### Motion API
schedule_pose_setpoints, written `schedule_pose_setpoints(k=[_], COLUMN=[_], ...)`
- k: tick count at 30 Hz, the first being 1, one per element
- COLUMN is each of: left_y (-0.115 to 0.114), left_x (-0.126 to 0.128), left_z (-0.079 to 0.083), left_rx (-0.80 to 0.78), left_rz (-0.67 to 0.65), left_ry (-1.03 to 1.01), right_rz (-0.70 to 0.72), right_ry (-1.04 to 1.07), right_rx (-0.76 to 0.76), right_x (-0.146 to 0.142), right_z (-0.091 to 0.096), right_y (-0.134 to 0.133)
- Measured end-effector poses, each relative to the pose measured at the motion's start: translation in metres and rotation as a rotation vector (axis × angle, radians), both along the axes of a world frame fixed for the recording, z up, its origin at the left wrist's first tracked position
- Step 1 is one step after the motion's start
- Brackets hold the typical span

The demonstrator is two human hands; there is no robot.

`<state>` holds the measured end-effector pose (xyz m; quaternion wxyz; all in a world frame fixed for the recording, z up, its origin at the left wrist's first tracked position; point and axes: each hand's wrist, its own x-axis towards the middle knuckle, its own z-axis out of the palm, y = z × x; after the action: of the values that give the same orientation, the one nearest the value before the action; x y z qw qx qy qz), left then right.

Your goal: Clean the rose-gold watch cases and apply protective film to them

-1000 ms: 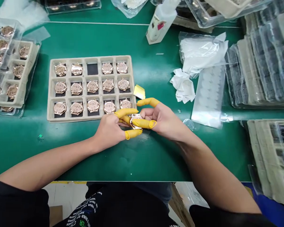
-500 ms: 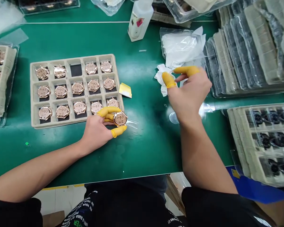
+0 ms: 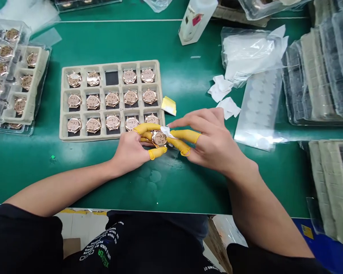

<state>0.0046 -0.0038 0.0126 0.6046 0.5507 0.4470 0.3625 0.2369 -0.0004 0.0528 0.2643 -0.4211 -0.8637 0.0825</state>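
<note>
The right hand (image 3: 213,142) has come back from the loose tissues (image 3: 220,88) and pinches a white tissue scrap (image 3: 166,131) against the watch case (image 3: 159,139), its other fingers part-open. The case sits at the fingertips of the left hand (image 3: 129,154), gripped between yellow finger cots (image 3: 157,153), round face up; its long axis is hard to tell.

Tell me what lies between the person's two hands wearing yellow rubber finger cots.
In the head view, a round rose-gold watch sits between the left hand and right hand, with white tissue against it.
</note>
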Motion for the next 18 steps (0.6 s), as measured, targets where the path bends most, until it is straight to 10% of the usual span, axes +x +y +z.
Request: schedule_pose_setpoints(k=[9, 14, 18], left_y=[0.000, -0.001, 0.000], left_x=[0.001, 0.002, 0.001], left_z=[-0.002, -0.002, -0.002], left_rx=[0.080, 0.048, 0.034], left_rz=[0.004, 0.012, 0.005], left_ry=[-0.017, -0.005, -0.032], right_rz=[0.139, -0.170, -0.043], right_ry=[0.051, 0.173, 0.135], right_rx=[0.188, 0.416, 0.210], right_x=[-0.005, -0.008, -0.013], right_z=[-0.008, -0.004, -0.003], right_y=[0.003, -0.001, -0.008])
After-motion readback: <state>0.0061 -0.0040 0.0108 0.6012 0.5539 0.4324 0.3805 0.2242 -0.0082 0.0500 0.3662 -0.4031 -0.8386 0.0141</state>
